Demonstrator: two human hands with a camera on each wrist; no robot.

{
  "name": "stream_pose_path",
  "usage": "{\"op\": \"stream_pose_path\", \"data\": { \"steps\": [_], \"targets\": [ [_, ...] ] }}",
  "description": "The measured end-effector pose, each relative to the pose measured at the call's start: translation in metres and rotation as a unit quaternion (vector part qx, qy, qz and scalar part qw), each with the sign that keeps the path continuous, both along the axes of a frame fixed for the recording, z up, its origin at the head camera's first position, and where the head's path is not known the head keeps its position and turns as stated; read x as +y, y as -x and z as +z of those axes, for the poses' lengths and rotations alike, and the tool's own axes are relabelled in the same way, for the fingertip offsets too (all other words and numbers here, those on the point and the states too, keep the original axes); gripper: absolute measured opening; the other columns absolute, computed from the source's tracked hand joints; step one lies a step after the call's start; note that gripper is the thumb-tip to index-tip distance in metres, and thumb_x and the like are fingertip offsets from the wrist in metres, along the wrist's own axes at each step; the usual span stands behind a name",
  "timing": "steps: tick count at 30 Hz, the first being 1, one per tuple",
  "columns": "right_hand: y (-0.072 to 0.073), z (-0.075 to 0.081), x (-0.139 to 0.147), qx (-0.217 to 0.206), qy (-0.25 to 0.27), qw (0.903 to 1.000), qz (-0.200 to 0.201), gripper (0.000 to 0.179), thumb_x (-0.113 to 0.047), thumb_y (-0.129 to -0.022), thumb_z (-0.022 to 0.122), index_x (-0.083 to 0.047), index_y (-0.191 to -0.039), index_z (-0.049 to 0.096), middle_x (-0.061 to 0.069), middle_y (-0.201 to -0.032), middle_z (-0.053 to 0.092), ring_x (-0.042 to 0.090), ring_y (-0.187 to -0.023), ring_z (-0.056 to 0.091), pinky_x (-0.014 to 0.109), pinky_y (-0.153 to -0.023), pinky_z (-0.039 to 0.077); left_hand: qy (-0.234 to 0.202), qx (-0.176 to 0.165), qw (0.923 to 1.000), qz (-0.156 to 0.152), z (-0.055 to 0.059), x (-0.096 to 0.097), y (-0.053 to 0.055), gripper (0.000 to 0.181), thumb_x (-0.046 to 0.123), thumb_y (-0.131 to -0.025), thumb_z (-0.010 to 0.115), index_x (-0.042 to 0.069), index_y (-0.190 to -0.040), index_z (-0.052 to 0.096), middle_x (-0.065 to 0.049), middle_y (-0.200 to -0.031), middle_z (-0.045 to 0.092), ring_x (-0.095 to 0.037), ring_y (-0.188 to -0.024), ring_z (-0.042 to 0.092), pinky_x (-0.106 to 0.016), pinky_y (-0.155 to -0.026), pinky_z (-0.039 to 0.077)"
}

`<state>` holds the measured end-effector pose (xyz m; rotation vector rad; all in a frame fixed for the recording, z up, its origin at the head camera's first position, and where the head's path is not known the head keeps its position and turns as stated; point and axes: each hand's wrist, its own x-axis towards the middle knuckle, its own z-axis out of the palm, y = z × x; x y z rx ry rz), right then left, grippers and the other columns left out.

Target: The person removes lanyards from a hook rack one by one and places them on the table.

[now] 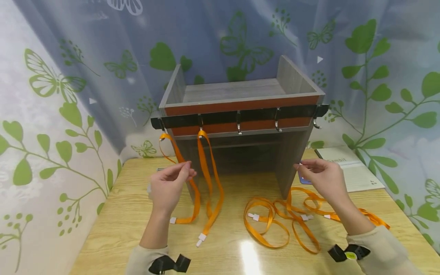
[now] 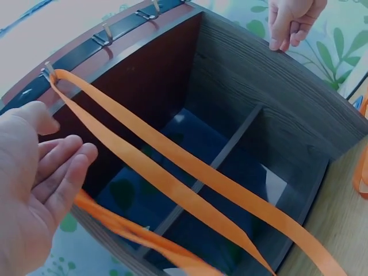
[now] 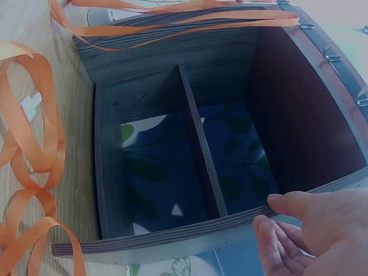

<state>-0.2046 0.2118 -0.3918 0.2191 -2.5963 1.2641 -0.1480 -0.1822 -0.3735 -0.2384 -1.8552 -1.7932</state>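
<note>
My left hand (image 1: 170,183) is loosely curled before the left side of a small grey wooden shelf unit (image 1: 290,152). In the left wrist view its thumb and fingers stand apart with nothing between them. Two orange lanyards hang from hooks on the unit's black hook rail (image 1: 220,117): one (image 1: 196,191) from the leftmost hook, partly behind the left hand, another (image 1: 220,187) from the second. My right hand (image 1: 324,177) is at the unit's right side panel (image 3: 161,238). Its thumb and forefinger pinch the panel's edge, thumb on the inner side.
Several orange lanyards (image 1: 261,240) with white clips lie looped on the wooden table (image 1: 137,236), front right. A notebook (image 1: 361,175) and a blue card (image 1: 304,180) lie behind the right hand. The three right-hand hooks (image 1: 276,124) hold nothing. A patterned curtain (image 1: 213,42) hangs behind.
</note>
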Motion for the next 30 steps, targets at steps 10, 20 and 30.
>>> {"op": "stream_pose_path", "data": {
  "steps": [10,20,30],
  "targets": [
    [0.003,-0.002,-0.003,-0.021,0.020,0.9995,0.012,0.042,-0.036,-0.094,0.070,-0.001,-0.118,0.073,0.019,-0.105,0.075,-0.013,-0.077,0.064,0.010,-0.069,0.051,0.077,-0.142,0.9869,0.005,0.000,0.012,0.007,0.035,0.025,-0.082,0.084,0.007,-0.112,0.077,-0.001,-0.086,0.078,-0.009,-0.079,0.074,-0.024,-0.071,0.058],
    [0.005,-0.002,-0.007,-0.038,0.047,0.9981,0.008,0.046,-0.042,-0.091,0.072,-0.004,-0.118,0.074,0.019,-0.100,0.076,-0.003,-0.070,0.071,0.019,-0.063,0.057,0.104,-0.125,0.9839,0.074,-0.009,0.052,0.011,0.033,0.035,-0.077,0.088,0.005,-0.071,0.075,-0.003,-0.062,0.068,-0.008,-0.045,0.050,-0.022,-0.043,0.038],
    [0.006,-0.005,-0.006,-0.068,0.053,0.9961,0.019,0.049,-0.044,-0.092,0.070,-0.003,-0.118,0.073,0.020,-0.105,0.075,-0.001,-0.073,0.072,0.020,-0.065,0.058,0.139,-0.112,0.9792,0.096,-0.031,0.062,0.014,0.026,0.016,-0.084,0.078,0.004,-0.062,0.073,-0.007,-0.057,0.067,-0.004,-0.045,0.049,-0.020,-0.046,0.041]
  ]
}}
